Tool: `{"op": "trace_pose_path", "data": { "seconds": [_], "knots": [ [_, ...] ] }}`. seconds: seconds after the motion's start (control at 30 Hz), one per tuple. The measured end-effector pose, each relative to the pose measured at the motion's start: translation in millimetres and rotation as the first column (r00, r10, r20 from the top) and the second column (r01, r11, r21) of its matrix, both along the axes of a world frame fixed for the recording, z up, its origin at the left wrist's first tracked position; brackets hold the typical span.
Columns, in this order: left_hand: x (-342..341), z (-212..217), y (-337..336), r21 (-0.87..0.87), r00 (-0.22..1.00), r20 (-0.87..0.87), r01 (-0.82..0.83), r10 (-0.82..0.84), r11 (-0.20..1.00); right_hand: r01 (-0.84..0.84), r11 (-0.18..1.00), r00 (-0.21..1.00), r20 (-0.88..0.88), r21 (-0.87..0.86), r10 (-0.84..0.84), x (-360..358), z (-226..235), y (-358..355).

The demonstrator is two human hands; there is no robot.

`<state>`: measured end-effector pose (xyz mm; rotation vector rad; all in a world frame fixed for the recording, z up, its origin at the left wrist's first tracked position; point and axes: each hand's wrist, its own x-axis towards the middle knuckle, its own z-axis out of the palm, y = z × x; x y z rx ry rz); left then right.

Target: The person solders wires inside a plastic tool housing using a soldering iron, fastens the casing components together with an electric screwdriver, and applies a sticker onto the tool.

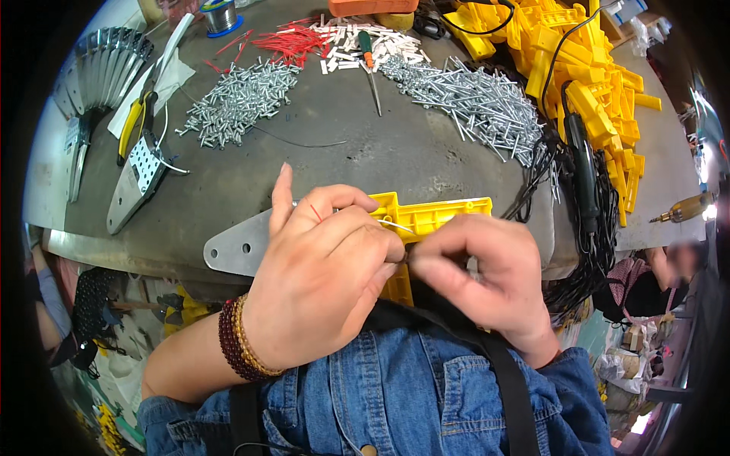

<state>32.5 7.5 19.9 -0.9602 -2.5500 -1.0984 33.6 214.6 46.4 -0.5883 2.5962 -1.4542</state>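
In front of my body, a yellow plastic housing (445, 216) with a grey metal plate (234, 245) sticking out to its left lies at the near edge of the table. My left hand (323, 262) is bent over the housing and plate, thumb and fingers pinched together. Whatever its fingertips hold is hidden. A thin red wire (315, 213) shows at its fingers, and a short white wire (395, 226) crosses the housing. Close beside it, my right hand (487, 266) is curled with thumb and forefinger together, its tips near those of the left. I cannot make out anything between them.
Short screws (239, 102) and long screws (475, 102) lie in heaps, with a screwdriver (370, 72) between. Behind are red sleeves (293, 45) and white pieces (365, 42). Yellow housings (585, 83) and a black-handled tool (582, 171) stand right; pliers (135, 125) and metal plates (106, 64) left.
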Motion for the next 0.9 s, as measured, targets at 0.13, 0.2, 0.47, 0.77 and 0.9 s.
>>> {"op": "trace_pose_path", "data": {
  "seconds": [0.13,0.2,0.47,0.77,0.9],
  "knots": [
    [1,-3,1,0.008,1.000,0.019,-0.001,0.001,1.000,-0.128,0.992,0.987,-0.100,0.001,0.128,-2,-8,6],
    [0,-4,2,0.034,0.998,0.064,-0.030,0.028,0.999,-0.041,0.998,0.996,-0.072,0.038,0.044,-2,-12,5],
    [-8,-13,1,-0.039,0.982,-0.182,-0.054,0.046,0.998,-0.105,0.990,0.951,-0.283,0.091,0.127,-3,-20,7],
    [-15,-8,-8,-0.115,0.976,-0.164,0.122,-0.140,0.986,-0.021,0.996,0.937,-0.346,0.089,0.051,-7,-20,8],
    [-14,-8,2,0.123,0.991,-0.104,-0.067,0.080,0.990,0.031,0.824,0.952,-0.269,0.565,0.148,-11,-6,-14]
  ]
}}
